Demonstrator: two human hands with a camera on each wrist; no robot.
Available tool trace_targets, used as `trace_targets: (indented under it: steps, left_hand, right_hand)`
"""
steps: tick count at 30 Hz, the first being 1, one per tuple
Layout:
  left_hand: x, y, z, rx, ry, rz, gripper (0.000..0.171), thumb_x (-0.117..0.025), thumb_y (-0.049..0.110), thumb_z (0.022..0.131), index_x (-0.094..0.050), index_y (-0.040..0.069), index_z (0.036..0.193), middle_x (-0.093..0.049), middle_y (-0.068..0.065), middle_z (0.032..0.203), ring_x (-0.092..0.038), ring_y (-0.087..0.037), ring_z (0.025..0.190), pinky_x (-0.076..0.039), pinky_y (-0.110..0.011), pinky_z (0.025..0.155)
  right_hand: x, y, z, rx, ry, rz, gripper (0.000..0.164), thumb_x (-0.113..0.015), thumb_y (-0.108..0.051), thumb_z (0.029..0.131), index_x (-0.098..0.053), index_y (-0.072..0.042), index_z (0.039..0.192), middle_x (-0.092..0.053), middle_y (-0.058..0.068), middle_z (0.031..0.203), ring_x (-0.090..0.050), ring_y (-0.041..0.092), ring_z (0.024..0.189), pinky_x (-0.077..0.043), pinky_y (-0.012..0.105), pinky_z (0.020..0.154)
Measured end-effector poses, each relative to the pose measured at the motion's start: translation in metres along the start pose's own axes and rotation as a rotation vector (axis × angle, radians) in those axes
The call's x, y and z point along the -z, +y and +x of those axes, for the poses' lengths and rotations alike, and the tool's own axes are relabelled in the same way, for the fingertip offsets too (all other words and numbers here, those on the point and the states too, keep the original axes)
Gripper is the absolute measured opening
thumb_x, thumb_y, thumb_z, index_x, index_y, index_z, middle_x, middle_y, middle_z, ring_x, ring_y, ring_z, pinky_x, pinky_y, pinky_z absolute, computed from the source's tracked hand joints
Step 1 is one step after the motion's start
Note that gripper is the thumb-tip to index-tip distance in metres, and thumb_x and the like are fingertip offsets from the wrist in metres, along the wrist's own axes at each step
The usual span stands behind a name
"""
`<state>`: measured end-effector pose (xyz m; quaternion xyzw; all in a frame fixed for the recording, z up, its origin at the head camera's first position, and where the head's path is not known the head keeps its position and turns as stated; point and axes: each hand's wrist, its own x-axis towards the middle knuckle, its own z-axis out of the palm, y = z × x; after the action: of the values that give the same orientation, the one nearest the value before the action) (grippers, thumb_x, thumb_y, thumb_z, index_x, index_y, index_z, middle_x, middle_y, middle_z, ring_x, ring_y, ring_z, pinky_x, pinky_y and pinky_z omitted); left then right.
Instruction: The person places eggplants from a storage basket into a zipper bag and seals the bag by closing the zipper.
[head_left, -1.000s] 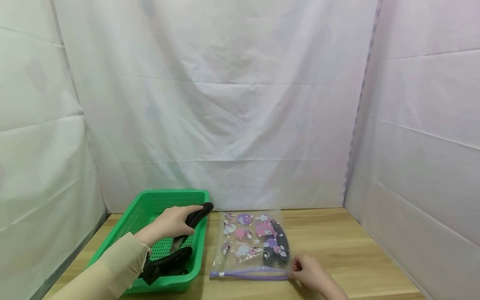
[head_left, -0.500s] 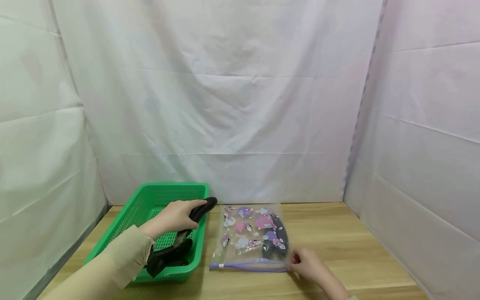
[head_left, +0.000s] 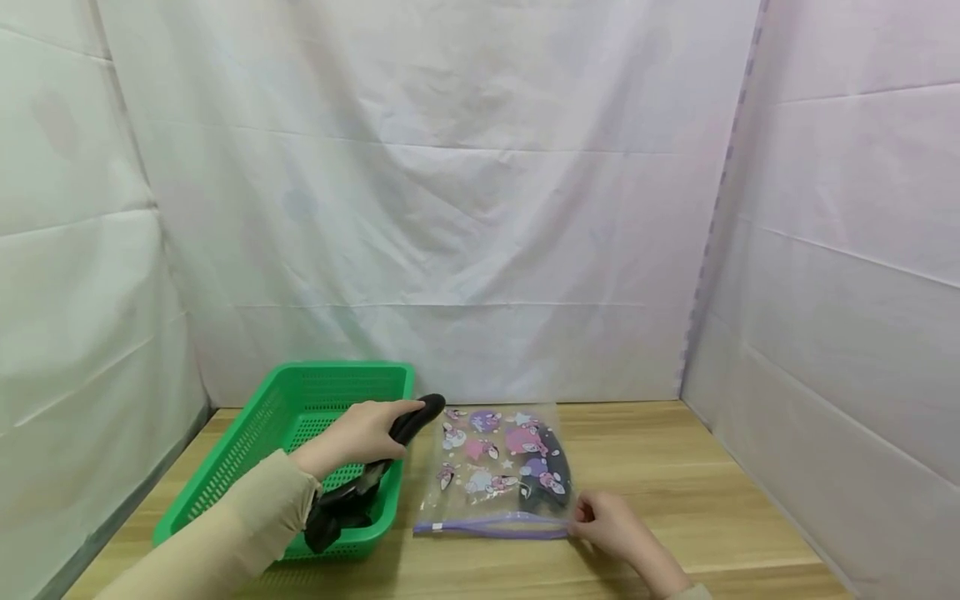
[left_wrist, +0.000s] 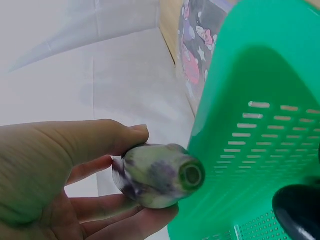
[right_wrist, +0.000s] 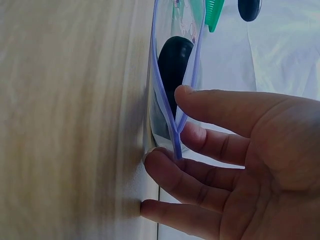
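Note:
My left hand [head_left: 365, 432] grips a long, dark eggplant [head_left: 422, 417] over the basket's right side, its far end reaching past the rim toward the bag. In the left wrist view, the mottled green-purple stem end of this eggplant [left_wrist: 160, 175] lies between thumb and fingers. A clear zip bag [head_left: 480, 492] with pink and purple cartoon prints lies flat on the table, its purple-edged mouth toward me and parted. My right hand [head_left: 611, 525] pinches the right corner of that mouth. Inside the bag, along its right side, rests another eggplant [right_wrist: 172, 65].
The green perforated basket [head_left: 217, 467] stands left of the bag, with more dark eggplants [head_left: 337, 512] near its front. White cloth [head_left: 420, 208] hangs behind and on both sides of the wooden table [head_left: 660, 467].
My left hand has carried the eggplant a little to the right, so it now reaches further beyond the basket's rim. My right hand keeps its pinch on the bag's corner.

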<state>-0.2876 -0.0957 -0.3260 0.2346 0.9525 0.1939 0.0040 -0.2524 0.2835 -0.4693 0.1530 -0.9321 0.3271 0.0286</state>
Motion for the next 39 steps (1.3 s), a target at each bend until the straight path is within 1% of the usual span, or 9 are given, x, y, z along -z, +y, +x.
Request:
trace_targets:
  steps: [7,12,20,26,32,34,39]
  left_hand:
    - [-0.005,0.01,0.003,-0.001,-0.004,0.005,0.067,-0.076,0.012,0.08,-0.05,0.015,0.143,-0.064,-0.009,0.109,-0.051,-0.014,0.063,-0.041,-0.033,0.054]
    - [-0.007,0.014,0.006,-0.021,-0.001,-0.003,0.067,-0.077,0.013,0.08,-0.051,0.014,0.142,-0.065,-0.006,0.102,-0.052,-0.014,0.065,-0.042,-0.034,0.055]
    - [-0.016,0.016,0.007,-0.072,-0.015,-0.013,0.067,-0.076,0.011,0.08,-0.051,0.012,0.142,-0.066,-0.009,0.108,-0.051,-0.015,0.064,-0.041,-0.034,0.056]
    - [-0.021,0.019,0.007,-0.094,-0.012,-0.014,0.066,-0.077,0.011,0.079,-0.052,0.012,0.14,-0.064,-0.012,0.113,-0.054,-0.017,0.073,-0.044,-0.035,0.058]
    - [-0.026,0.022,0.01,-0.139,-0.006,0.002,0.066,-0.077,0.013,0.079,-0.053,0.011,0.14,-0.063,-0.013,0.121,-0.057,-0.018,0.077,-0.045,-0.036,0.061]
    - [-0.029,0.023,0.011,-0.146,-0.01,0.003,0.066,-0.078,0.014,0.078,-0.054,0.011,0.139,-0.063,-0.012,0.121,-0.057,-0.017,0.076,-0.045,-0.035,0.061]
    - [-0.036,0.026,0.012,-0.142,-0.051,-0.016,0.067,-0.077,0.016,0.079,-0.052,0.013,0.14,-0.065,-0.011,0.116,-0.054,-0.014,0.069,-0.043,-0.034,0.057]
  right_hand:
    - [-0.001,0.001,-0.001,0.004,0.003,0.004,0.023,-0.078,-0.011,0.074,-0.055,-0.011,0.07,-0.051,-0.005,0.064,-0.046,0.009,0.055,-0.041,0.026,0.051]
    - [0.0,0.001,0.002,0.014,0.007,-0.009,0.024,-0.078,-0.012,0.074,-0.055,-0.011,0.07,-0.051,-0.006,0.064,-0.046,0.009,0.055,-0.04,0.026,0.052]
    - [-0.002,0.003,0.001,-0.005,-0.006,0.017,0.023,-0.078,-0.011,0.074,-0.055,-0.011,0.071,-0.051,-0.005,0.066,-0.046,0.01,0.057,-0.041,0.025,0.051]
    - [-0.002,0.002,0.001,0.015,-0.003,0.009,0.023,-0.078,-0.011,0.074,-0.055,-0.011,0.07,-0.05,-0.005,0.064,-0.045,0.009,0.054,-0.04,0.025,0.049]
    - [-0.001,0.0,0.001,0.024,0.012,0.001,0.024,-0.077,-0.01,0.074,-0.054,-0.012,0.069,-0.049,-0.005,0.063,-0.044,0.008,0.054,-0.039,0.025,0.05]
    - [-0.002,0.0,0.001,0.025,0.014,-0.003,0.023,-0.077,-0.01,0.074,-0.054,-0.012,0.069,-0.049,-0.006,0.063,-0.044,0.008,0.055,-0.039,0.025,0.05]
    - [-0.003,0.002,0.001,0.025,0.006,0.001,0.023,-0.076,-0.009,0.074,-0.054,-0.011,0.07,-0.049,-0.006,0.064,-0.044,0.008,0.055,-0.039,0.025,0.05]
